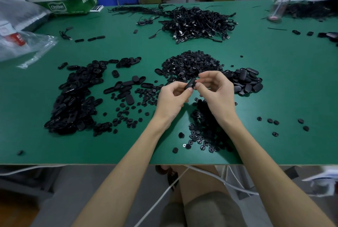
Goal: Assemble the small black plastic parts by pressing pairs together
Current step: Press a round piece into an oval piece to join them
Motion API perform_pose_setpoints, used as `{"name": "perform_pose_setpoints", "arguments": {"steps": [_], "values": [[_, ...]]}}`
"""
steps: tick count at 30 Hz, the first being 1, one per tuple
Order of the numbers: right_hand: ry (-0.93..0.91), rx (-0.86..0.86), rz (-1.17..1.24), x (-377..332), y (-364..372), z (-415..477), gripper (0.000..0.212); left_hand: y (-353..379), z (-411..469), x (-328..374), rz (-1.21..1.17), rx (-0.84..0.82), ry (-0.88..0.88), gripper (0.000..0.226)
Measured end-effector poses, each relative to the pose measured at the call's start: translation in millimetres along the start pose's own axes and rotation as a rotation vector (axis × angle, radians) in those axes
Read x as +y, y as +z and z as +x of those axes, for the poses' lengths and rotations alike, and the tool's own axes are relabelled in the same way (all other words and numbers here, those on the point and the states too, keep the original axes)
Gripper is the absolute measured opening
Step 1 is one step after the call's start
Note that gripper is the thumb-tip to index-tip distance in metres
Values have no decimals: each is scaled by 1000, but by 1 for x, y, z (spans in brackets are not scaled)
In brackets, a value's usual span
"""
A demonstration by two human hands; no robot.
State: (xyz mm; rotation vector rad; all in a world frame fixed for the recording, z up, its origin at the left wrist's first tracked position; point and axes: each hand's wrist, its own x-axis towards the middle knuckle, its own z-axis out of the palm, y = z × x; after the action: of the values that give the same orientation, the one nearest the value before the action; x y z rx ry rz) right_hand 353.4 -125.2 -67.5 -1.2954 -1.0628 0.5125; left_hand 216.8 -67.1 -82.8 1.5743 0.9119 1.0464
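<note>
While left hand [172, 98], right hand [217, 90] pinch part [190, 84] (oval)

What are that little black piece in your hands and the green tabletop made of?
The black piece, pinched between left hand and right hand, looks like moulded plastic: dull sheen, rounded edges. The green tabletop seems a smooth matte mat or laminate over board; its near edge shows a pale core.

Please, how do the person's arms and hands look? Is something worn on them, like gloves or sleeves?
The left hand and the right hand are bare: no gloves, rings or watch can be seen. The forearms are bare too, with no sleeves in view down to the picture's edge. The nails look short and plain.
</note>
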Motion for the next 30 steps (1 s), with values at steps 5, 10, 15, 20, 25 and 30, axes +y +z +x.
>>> {"name": "perform_pose_setpoints", "arguments": {"steps": [5, 10, 15, 20, 25, 30], "values": [[-19, 2, -26, 0, 1, -1, 23, 0, 0, 1, 15, -18, 0, 6], [-12, -6, -19, -1, 0, 0, 24, 2, -1, 1, 18, -32, 2, 4], [-21, -8, -20, -1, -1, 0, 25, 1, -3, 4, -10, -61, 2, 5], [-72, -25, -77, -4, -2, -2, 25, 0, -4, 8, -74, -89, -3, 8], [-149, -29, -183, -5, 0, -4, 23, 0, -4, 9, -91, -91, -18, 11], [-153, -15, -207, -4, 2, -4, 21, 1, -5, 9, -91, -80, -17, 10]]}}
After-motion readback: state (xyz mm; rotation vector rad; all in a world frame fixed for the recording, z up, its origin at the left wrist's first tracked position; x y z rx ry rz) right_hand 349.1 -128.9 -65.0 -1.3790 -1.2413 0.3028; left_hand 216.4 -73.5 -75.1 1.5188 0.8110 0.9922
